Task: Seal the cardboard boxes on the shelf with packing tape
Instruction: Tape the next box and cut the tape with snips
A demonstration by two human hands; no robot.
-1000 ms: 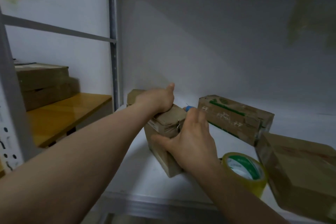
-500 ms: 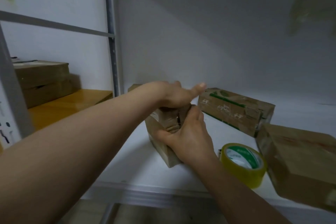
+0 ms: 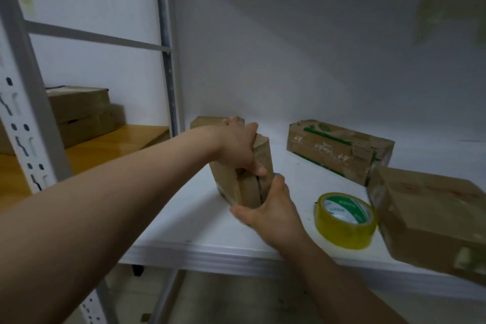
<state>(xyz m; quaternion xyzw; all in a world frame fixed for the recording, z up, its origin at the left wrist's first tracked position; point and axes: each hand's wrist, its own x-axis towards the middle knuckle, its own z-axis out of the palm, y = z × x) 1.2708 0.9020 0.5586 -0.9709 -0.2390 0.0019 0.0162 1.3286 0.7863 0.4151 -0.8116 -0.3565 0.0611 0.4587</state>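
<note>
Cardboard box gripped: left hand, right hand; near shelf edge.

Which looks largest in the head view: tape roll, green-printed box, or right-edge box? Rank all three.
1. right-edge box, though it sits nearest the camera, which may inflate it.
2. green-printed box.
3. tape roll.

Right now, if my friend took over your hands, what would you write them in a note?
Left hand: grips the top of the small box, which stands on end near the front of the shelf.
Right hand: holds the box's lower near end.
Tape roll: lies flat on the shelf, right of the hands, untouched.
Green-printed box and a bigger box sit further right.
Done: nothing I can confirm; the held box's seam looks open.
Left: tape this box, then the others.
</note>
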